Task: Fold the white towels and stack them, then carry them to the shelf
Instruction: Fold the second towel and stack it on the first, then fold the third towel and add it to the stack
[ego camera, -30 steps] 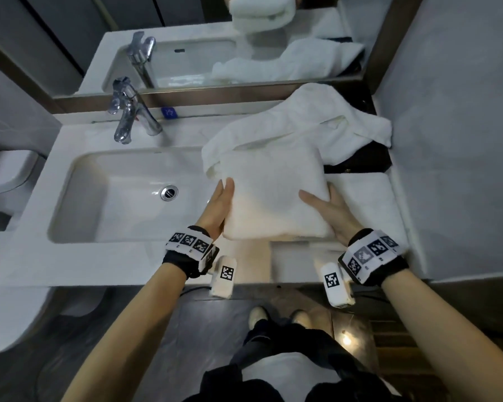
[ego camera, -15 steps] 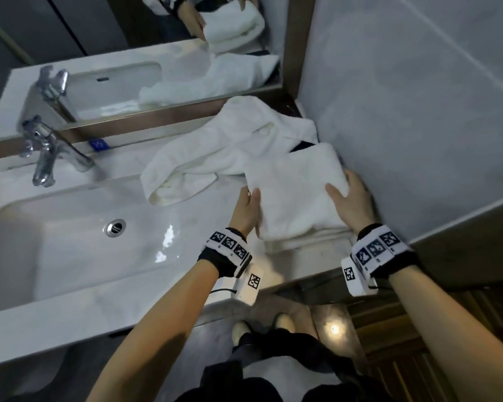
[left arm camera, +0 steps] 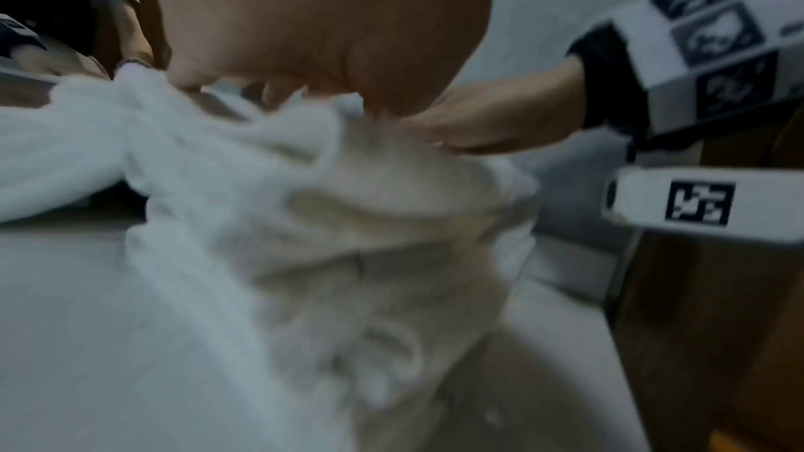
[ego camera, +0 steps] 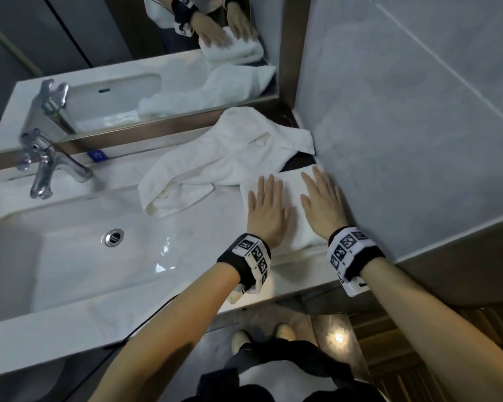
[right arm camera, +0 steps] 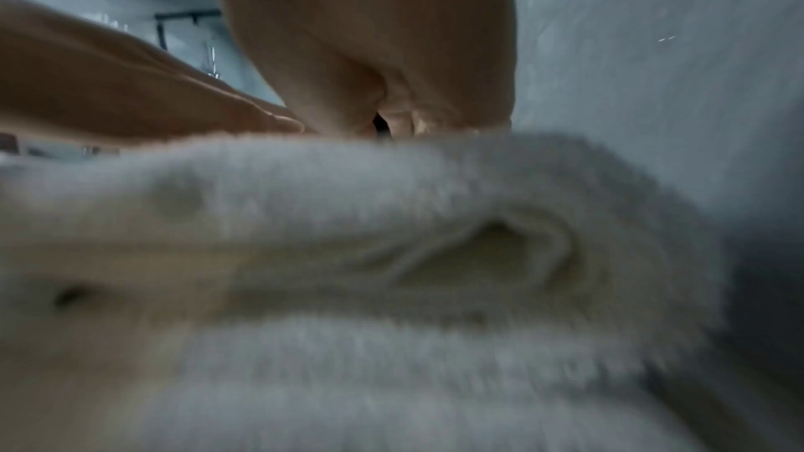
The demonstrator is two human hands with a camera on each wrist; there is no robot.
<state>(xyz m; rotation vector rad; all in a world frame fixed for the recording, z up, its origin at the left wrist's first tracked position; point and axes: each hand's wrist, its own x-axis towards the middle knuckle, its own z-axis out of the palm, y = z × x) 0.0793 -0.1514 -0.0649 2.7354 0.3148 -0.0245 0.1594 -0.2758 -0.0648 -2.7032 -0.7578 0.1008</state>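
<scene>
1. Pressing flat: our left hand and right hand lie palm-down on the folded towel, fingers straight and slightly spread, gripping nothing.
2. That towel sits at the bench corner against the wall.
3. We judge one fold done; the loose towel beside it comes next, needing spreading out.

Your white desk carries a sunken basin on its left part. A folded towel lies at the right edge against the wall, and a crumpled towel sprawls toward the back right corner, touching it.
</scene>
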